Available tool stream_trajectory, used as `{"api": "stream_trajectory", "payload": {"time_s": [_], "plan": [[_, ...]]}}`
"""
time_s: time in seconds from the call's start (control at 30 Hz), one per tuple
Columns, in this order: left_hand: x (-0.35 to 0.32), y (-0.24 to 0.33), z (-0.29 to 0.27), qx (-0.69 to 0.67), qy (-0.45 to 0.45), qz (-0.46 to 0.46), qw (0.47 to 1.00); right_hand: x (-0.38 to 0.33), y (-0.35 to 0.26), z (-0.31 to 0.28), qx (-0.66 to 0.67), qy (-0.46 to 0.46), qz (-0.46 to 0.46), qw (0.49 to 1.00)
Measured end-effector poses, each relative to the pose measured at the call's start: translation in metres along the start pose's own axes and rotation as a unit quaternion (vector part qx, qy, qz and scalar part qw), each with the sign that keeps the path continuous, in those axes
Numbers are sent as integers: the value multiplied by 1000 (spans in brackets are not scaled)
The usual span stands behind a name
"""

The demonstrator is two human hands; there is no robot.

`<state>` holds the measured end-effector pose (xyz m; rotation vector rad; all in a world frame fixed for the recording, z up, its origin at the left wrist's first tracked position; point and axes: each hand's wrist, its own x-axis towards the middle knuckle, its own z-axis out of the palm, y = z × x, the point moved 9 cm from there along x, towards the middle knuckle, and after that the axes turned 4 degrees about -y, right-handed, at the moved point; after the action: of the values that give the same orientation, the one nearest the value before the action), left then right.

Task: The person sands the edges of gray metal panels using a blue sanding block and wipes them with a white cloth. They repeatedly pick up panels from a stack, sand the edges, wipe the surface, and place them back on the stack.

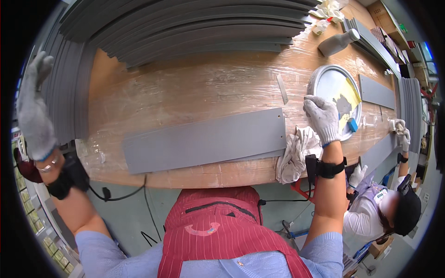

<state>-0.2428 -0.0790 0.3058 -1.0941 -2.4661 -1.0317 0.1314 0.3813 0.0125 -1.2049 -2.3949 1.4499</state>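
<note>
My left hand (37,111), in a pale work glove, is raised at the far left beside a stack of grey boards (67,92). Its fingers stretch upward, apart, with nothing seen in them. A flat grey board (208,139) with small holes at its right end lies before me, partly over another board. My right hand (322,118), also gloved, is closed at the near left rim of a round white lid (324,76); whatever its curled fingers hold is hidden. On the lid are grey paste (343,105), a yellow sheet (351,90) and a blue block (352,125).
A crumpled white cloth (299,153) lies right of the board. Long grey boards (194,28) are stacked at the back. A grey bottle (338,42) and a small red-tipped bottle (322,26) are at the far right. A gloved co-worker (371,208) works at right. Cables (120,198) hang below the table edge.
</note>
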Motion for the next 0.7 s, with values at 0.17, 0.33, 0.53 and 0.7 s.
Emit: {"api": "stream_trajectory", "payload": {"time_s": [0.17,0.33,0.53,0.7], "plan": [[-187,-19,117,-113,-96,-247,958,54,-7,64,-392,-4,0,920],[-360,-116,116,-91,-8,-484,870,71,-24,98,-465,-38,-23,884],[-379,-146,131,88,-145,-377,911,83,-22,102,-478,-28,-7,878],[-373,-159,147,127,-270,-259,919,72,3,47,-321,121,25,939]]}}
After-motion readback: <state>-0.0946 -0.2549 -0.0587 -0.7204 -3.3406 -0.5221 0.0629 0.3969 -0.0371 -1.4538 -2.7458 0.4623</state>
